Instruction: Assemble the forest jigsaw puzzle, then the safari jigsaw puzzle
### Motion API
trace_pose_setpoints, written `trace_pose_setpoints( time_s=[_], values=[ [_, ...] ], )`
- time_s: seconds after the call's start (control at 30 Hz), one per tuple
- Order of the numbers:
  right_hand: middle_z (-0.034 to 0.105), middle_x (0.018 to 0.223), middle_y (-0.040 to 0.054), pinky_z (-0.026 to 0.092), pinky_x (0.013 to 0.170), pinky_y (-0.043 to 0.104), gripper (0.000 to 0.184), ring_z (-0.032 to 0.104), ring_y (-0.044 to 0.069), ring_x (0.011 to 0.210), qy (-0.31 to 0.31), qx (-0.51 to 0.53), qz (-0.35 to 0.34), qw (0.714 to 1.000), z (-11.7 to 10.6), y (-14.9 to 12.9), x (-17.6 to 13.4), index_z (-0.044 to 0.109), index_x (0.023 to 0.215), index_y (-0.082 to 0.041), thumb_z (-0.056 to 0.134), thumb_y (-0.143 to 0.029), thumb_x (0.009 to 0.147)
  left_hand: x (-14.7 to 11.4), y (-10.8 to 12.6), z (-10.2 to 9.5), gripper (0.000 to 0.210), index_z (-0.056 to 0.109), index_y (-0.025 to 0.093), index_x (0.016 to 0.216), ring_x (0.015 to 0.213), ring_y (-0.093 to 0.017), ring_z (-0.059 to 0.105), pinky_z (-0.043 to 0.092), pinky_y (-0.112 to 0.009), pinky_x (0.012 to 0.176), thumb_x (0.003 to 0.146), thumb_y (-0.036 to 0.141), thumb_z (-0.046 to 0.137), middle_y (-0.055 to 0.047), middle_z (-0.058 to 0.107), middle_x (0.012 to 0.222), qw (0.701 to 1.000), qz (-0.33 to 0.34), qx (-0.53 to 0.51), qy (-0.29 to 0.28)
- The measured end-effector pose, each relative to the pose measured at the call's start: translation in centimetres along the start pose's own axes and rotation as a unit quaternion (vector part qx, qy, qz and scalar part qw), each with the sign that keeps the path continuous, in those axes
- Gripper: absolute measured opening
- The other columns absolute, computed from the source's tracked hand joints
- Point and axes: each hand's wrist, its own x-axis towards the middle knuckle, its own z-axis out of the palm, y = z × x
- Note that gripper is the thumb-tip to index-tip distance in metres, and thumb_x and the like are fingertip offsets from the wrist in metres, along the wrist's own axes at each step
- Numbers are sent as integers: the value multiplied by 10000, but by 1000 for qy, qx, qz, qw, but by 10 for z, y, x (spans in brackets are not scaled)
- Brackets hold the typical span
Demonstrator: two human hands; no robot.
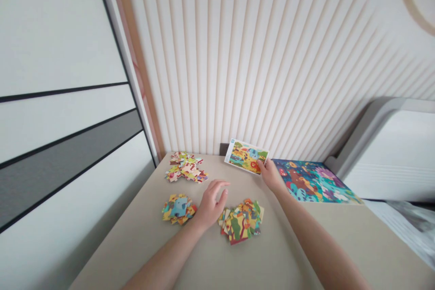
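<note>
My right hand [268, 173] grips the lower right corner of a puzzle picture card [245, 156], thumb on its printed face. Animals and trees cover the card, which is tilted near the wall at the back of the table. Over the middle of the table is my left hand [213, 200], empty, with fingers loosely curved and apart. Just right of it lies a heap of puzzle pieces [239, 224] in yellow, green and red. To its left is a smaller pile of pieces [179, 208] with a blue one on top.
Another pile of puzzle pieces [186, 167] lies at the back left of the table [142, 235]. A colourful assembled-looking picture [311, 181] is at the right. A ribbed white wall [210, 54] rises behind; a white cabinet [68, 145] stands left. Clear plastic [413, 222] lies far right.
</note>
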Motion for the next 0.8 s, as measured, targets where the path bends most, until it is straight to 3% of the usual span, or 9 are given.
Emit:
trace_pose_setpoints(
  time_s=[0.1, 0.23, 0.4, 0.5, 0.6, 0.73, 0.8],
  values=[
    [762, 888, 36, 562, 754, 378, 306, 703, 256, 832, -16, -19, 38, 999, 18, 7, 28, 637, 962, -252, 627, -536, 848, -4, 5, 0, 208, 707, 237, 1066, 1108, -258, 614, 476, -421, 1015, 979, 266, 520, -102, 673, 1103, 997, 31, 25, -68],
    [764, 944, 54, 555, 763, 351, 271, 711, 248, 871, -20, -44, 80, 996, 32, 21, 43, 615, 977, -264, 614, -510, 864, -6, 17, -2, 207, 682, 218, 1046, 1070, -237, 609, 484, -408, 984, 987, 255, 487, -93, 660, 1072, 991, 29, 90, -92],
    [746, 1038, 73, 553, 772, 336, 390, 714, 232, 913, -24, -71, 110, 991, 35, 34, 44, 570, 1144, -240, 557, -533, 888, -4, 25, -8, 185, 653, 214, 1084, 1043, -246, 599, 461, -422, 958, 977, 291, 524, -81, 664, 1050, 961, 65, 224, -149],
    [742, 1027, 89, 553, 779, 345, 489, 714, 237, 918, -28, -77, 112, 990, 28, 33, 40, 524, 1274, -214, 534, -533, 903, 0, 24, -14, 185, 656, 213, 1018, 980, -239, 611, 461, -407, 910, 988, 223, 473, -71, 668, 987, 940, 61, 297, -157],
    [730, 1066, 120, 551, 820, 374, 561, 703, 250, 959, -26, -79, 102, 991, 12, 26, 24, 466, 1370, -172, 498, -512, 926, 3, 24, -21, 211, 648, 206, 997, 926, -234, 623, 466, -382, 866, 1003, 223, 438, -69, 675, 945, 929, 37, 331, -165],
    [697, 1136, 146, 543, 865, 401, 521, 669, 268, 1036, -29, -92, 79, 992, -16, 12, -26, 532, 1328, -169, 503, -507, 932, 1, 30, -24, 320, 638, 205, 1140, 967, -259, 636, 468, -388, 885, 994, 453, 497, -80, 690, 988, 925, 40, 312, -213],
    [688, 1161, 129, 536, 898, 403, 426, 659, 258, 1051, -92, -111, 36, 989, -27, 5, -55, 617, 1228, -200, 519, -502, 946, -2, 34, -22, 428, 641, 210, 1173, 978, -278, 636, 469, -402, 884, 967, 559, 504, -87, 687, 992, 917, 44, 311, -246]
  ],
)
